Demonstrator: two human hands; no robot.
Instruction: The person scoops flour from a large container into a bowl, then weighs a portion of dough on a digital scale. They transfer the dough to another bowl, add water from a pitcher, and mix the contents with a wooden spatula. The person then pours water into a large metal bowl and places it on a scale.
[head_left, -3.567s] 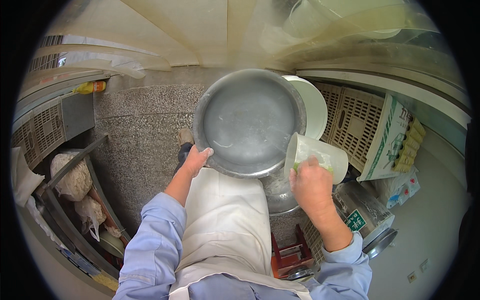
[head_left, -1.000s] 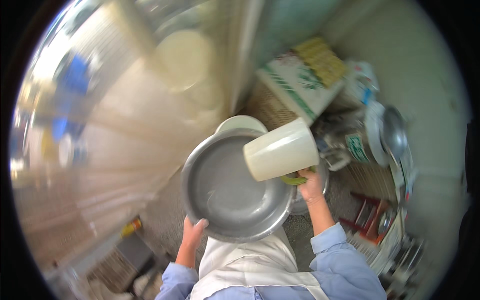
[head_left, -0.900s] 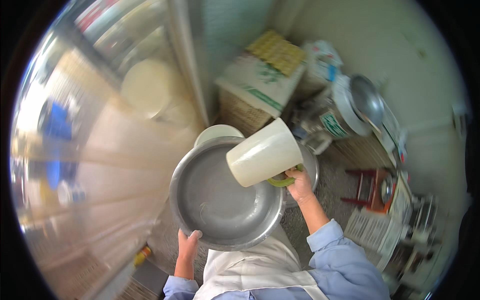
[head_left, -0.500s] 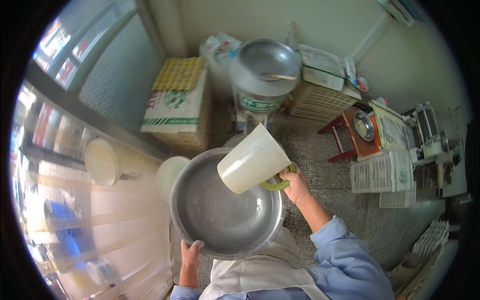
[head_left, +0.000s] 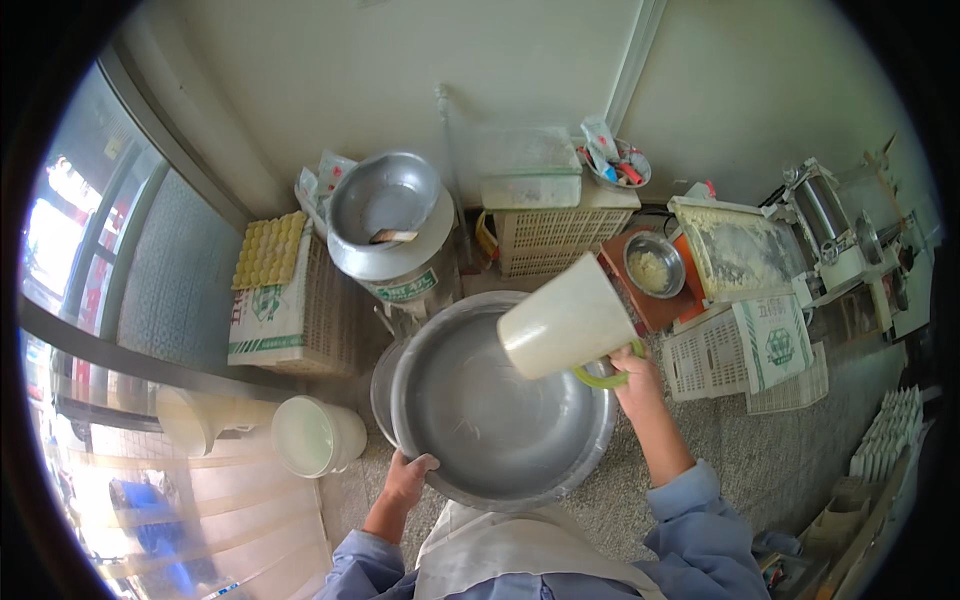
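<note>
A large round grey metal basin (head_left: 465,425) hangs in front of my apron, with whitish smears on its inside. At its near left rim, my left hand (head_left: 405,480) is closed, the thumb over the edge. My right hand (head_left: 640,382) is wrapped round the green handle of a white jug (head_left: 563,318). The jug lies tilted above the basin's right side, its base toward the basin's middle and its mouth pointing up and away. What the jug holds, if anything, is hidden, and no liquid or powder shows pouring from it.
Ahead left stands a metal drum-shaped machine (head_left: 385,265) with a metal bowl (head_left: 385,195) on top. White buckets (head_left: 345,440) stand at left by the glass door. To the right are a stool with a small bowl (head_left: 655,265), crates (head_left: 705,350) and a roller machine (head_left: 825,210).
My view has turned to the right. The basin and the jug have come along with my hands, away from the door and buckets. Both grips look the same.
</note>
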